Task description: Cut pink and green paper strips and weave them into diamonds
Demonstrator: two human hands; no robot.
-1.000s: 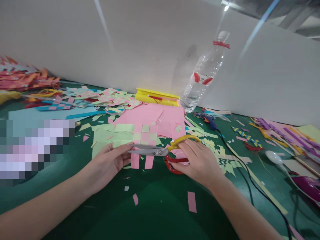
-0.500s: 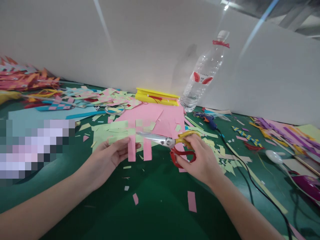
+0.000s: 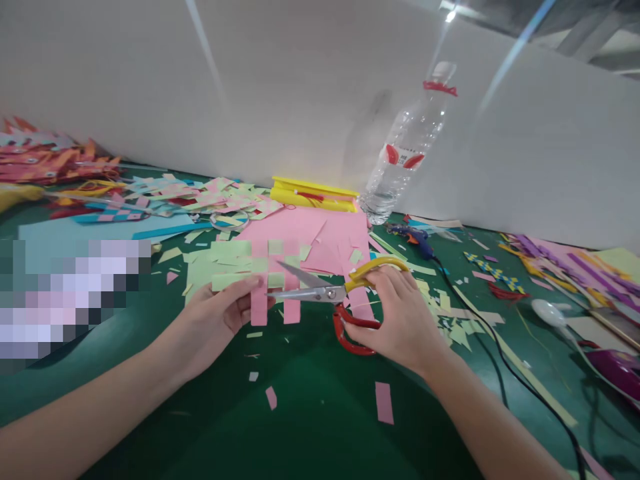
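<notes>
My left hand (image 3: pixel 220 320) pinches a small woven piece of paper strips (image 3: pixel 260 260), pink ones running upright and pale green ones across. Two pink strip ends hang below the weave. Held in my right hand (image 3: pixel 405 320) is a pair of scissors (image 3: pixel 334 293) with one yellow and one red handle loop. Its blades are spread and point left, the lower one across the pink strips. Whether any paper lies between the blades is hard to make out. Behind the weave lie pale green paper (image 3: pixel 200 270) and a pink sheet (image 3: pixel 330 233).
A plastic bottle (image 3: pixel 405 147) leans against the grey partition. Near it lie a yellow folded paper (image 3: pixel 315 195) and a blue glue gun (image 3: pixel 423 241), whose black cable runs toward the front right. Paper scraps litter the green table (image 3: pixel 320 427). A purple device (image 3: pixel 615 373) sits far right.
The scissor blades have spread apart from nearly closed, and the red loop has dropped lower. The woven paper in my left hand has shifted slightly left.
</notes>
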